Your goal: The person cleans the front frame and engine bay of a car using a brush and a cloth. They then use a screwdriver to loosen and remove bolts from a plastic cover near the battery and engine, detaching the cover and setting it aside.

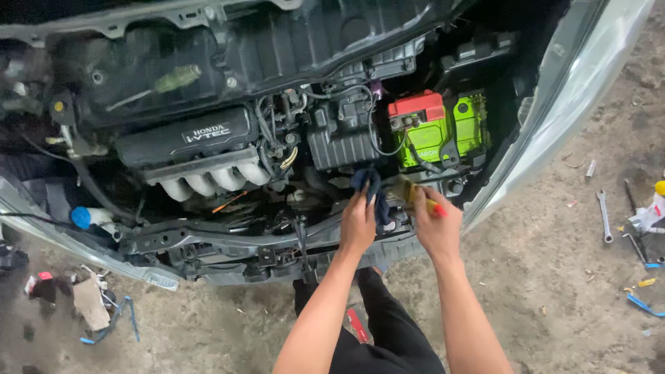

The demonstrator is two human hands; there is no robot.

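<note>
Just in front of the green battery point(443, 131), low in the open engine bay, the left hand point(358, 225) is gripping a dark blue rag point(370, 185), its fingers closing round the cloth where it is hanging down over the front crossmember point(208, 239). Beside it, the right hand point(435, 225) is clenching a brush point(415, 194) with a pale wooden handle and a red tip, its bristle end pointing up toward the battery. Left of the battery, a black ribbed box point(343, 142) is sitting, and farther left the engine cover point(183, 135) is lying above pale intake runners point(208, 181). Well right of the battery, wrenches point(605, 216) are lying on the dirty concrete floor point(554, 277).
</note>
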